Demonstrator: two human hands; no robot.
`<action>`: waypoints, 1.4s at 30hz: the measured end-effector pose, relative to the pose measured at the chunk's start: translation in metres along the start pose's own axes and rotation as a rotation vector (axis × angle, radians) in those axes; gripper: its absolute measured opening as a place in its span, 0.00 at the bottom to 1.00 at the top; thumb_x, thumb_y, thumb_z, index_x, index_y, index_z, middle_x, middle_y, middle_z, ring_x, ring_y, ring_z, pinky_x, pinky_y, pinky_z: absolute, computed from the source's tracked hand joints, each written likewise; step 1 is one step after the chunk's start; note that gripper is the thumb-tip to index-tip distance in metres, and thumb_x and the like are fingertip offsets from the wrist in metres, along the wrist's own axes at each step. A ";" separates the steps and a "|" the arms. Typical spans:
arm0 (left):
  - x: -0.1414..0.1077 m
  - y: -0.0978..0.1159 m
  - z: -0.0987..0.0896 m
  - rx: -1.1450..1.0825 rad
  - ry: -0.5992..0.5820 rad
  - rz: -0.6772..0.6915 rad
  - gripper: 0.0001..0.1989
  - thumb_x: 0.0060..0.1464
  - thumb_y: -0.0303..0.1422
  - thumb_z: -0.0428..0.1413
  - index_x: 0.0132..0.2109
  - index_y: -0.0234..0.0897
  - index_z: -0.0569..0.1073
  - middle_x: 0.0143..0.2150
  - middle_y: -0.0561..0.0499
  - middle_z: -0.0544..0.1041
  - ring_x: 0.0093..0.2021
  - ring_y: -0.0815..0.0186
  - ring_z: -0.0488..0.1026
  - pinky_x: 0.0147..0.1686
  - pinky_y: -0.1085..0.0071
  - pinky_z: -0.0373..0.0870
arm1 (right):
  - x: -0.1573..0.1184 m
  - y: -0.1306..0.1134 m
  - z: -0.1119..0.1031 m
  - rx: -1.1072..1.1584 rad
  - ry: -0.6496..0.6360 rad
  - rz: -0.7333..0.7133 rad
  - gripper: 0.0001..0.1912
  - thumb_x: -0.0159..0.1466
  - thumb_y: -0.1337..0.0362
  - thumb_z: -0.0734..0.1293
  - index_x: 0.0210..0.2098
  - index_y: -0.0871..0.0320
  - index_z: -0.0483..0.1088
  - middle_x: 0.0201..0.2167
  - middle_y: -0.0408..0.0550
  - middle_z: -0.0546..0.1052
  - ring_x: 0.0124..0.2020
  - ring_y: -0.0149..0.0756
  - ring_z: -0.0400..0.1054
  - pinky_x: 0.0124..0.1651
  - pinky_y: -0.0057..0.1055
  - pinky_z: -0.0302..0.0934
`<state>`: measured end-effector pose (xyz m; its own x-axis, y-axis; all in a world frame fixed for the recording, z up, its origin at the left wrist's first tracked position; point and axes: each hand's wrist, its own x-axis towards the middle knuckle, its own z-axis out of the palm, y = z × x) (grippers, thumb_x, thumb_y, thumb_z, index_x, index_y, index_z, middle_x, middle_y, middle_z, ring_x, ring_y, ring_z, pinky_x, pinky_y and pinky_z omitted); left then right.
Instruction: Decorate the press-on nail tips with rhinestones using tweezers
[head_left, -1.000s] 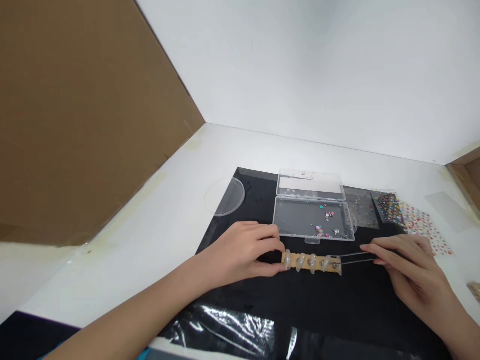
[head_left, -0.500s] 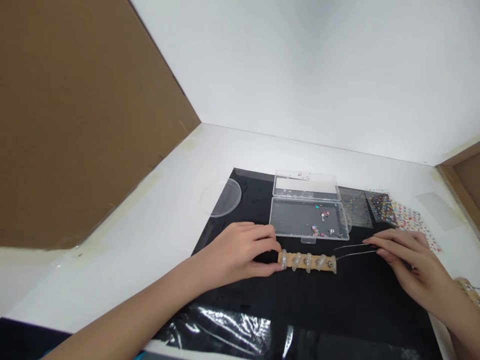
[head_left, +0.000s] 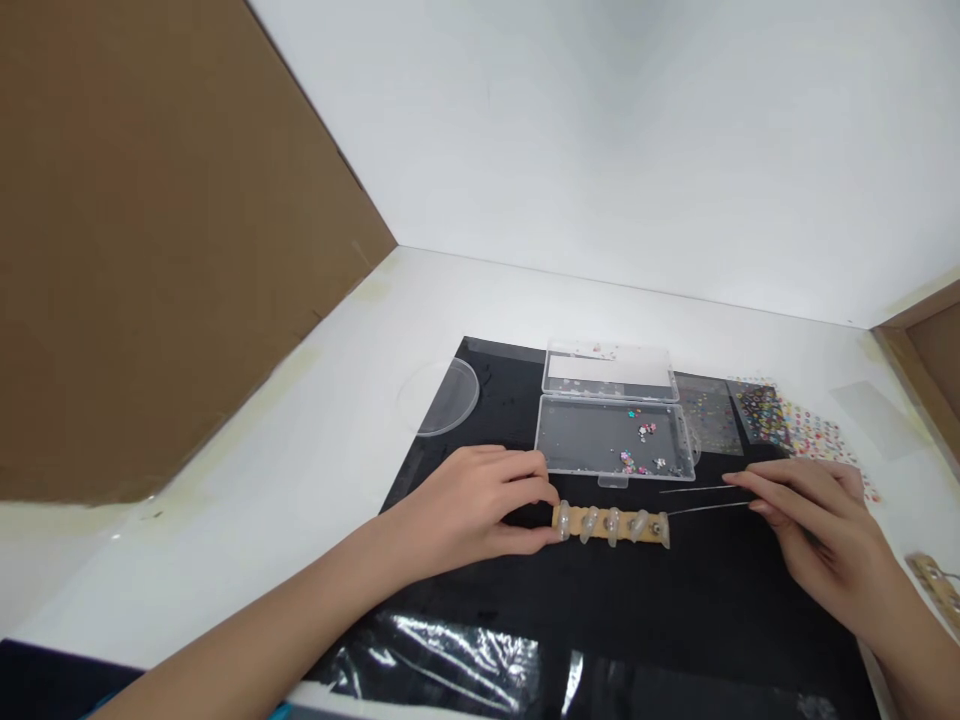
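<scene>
My left hand pinches the left end of a narrow wooden stick that carries a row of several transparent false nail tips. My right hand holds long, thin metal tweezers with their tips pointing left. The parted tips are beside the stick's right end, and the lower one nearly touches it. Part of the stick's left end is hidden by my left thumb and fingers.
Behind the stick, a transparent open box holds small colourful nail decorations. Sheets of nail stickers lie to the right, and a round transparent lid lies left. A black mat lies beneath, and another nail stick sits at the far right.
The tweezer tips have moved right, off the last nail tip on the stick, and their tines look wider apart. The whole view has shifted slightly to the left and up.
</scene>
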<state>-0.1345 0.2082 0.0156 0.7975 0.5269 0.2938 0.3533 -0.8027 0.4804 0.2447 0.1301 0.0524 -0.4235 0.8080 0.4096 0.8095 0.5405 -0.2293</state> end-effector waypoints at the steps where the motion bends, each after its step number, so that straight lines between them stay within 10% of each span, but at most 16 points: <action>1: 0.000 0.000 0.000 0.003 0.003 0.001 0.13 0.74 0.44 0.56 0.45 0.41 0.78 0.40 0.55 0.79 0.31 0.69 0.76 0.34 0.69 0.70 | 0.000 0.001 0.000 -0.022 0.009 -0.009 0.18 0.73 0.74 0.63 0.57 0.49 0.75 0.46 0.46 0.84 0.44 0.38 0.78 0.50 0.41 0.58; 16: 0.003 -0.003 -0.003 0.016 0.007 0.037 0.13 0.73 0.45 0.58 0.44 0.41 0.79 0.39 0.55 0.79 0.32 0.69 0.78 0.35 0.70 0.70 | -0.007 0.023 0.001 -0.170 0.075 -0.063 0.32 0.72 0.74 0.66 0.69 0.37 0.69 0.44 0.41 0.84 0.42 0.35 0.80 0.50 0.38 0.57; 42: 0.006 -0.004 -0.001 -0.018 0.003 0.018 0.14 0.67 0.48 0.64 0.44 0.42 0.81 0.38 0.55 0.79 0.32 0.68 0.78 0.34 0.72 0.68 | -0.004 0.027 0.004 -0.098 0.165 -0.117 0.18 0.73 0.70 0.66 0.57 0.45 0.77 0.42 0.44 0.84 0.41 0.36 0.81 0.48 0.38 0.65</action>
<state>-0.1317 0.2149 0.0156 0.8021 0.5133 0.3052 0.3299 -0.8069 0.4899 0.2664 0.1426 0.0411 -0.4511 0.6878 0.5687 0.7979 0.5963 -0.0881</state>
